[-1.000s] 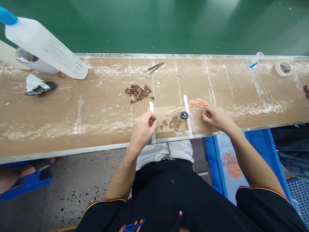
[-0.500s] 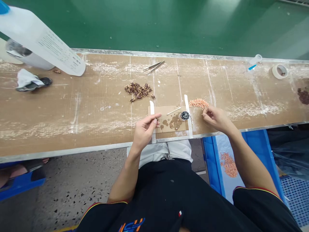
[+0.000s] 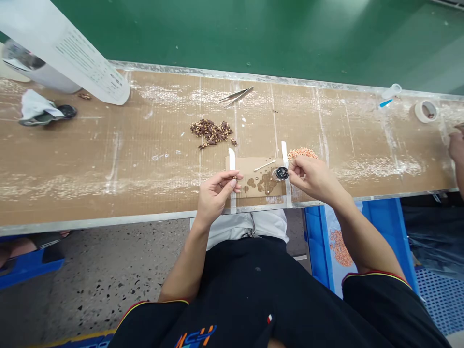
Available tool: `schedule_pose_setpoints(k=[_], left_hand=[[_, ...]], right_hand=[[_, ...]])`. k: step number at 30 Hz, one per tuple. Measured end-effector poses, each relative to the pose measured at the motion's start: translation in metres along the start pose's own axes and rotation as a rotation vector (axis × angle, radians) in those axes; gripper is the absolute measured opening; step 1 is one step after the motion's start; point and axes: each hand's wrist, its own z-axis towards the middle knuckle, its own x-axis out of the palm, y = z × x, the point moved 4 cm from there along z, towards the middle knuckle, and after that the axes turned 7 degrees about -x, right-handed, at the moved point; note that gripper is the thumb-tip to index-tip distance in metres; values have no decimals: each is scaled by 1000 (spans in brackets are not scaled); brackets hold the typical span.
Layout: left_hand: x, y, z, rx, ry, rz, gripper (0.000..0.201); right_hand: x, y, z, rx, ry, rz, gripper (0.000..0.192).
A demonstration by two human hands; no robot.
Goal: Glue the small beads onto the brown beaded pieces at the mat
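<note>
Left hand (image 3: 214, 193) sits at the near edge of the desk (image 3: 145, 159), fingers pinched on a tiny dark part (image 3: 235, 178), just left of the taped cardboard patch (image 3: 253, 176). Right hand (image 3: 311, 176) lies at the patch's right side, fingertips closed at the small black round cap (image 3: 282, 173); what they grip is too small to tell. Pink grain pile (image 3: 302, 152) lies just behind that hand. Brown parts pile (image 3: 212, 131) lies beyond the patch, tweezers (image 3: 236, 95) farther back.

Bright, even overhead light; sharp centre, edges bowed.
</note>
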Motion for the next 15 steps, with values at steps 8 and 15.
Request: schedule_pose_setpoints(k=[8, 15], left_hand=[[-1, 1, -1, 14, 30, 23, 26], [0, 1, -2, -6, 32, 42, 26]], right_hand=[[4, 1, 4, 28, -15, -30, 16], [4, 2, 3, 37, -11, -61, 15]])
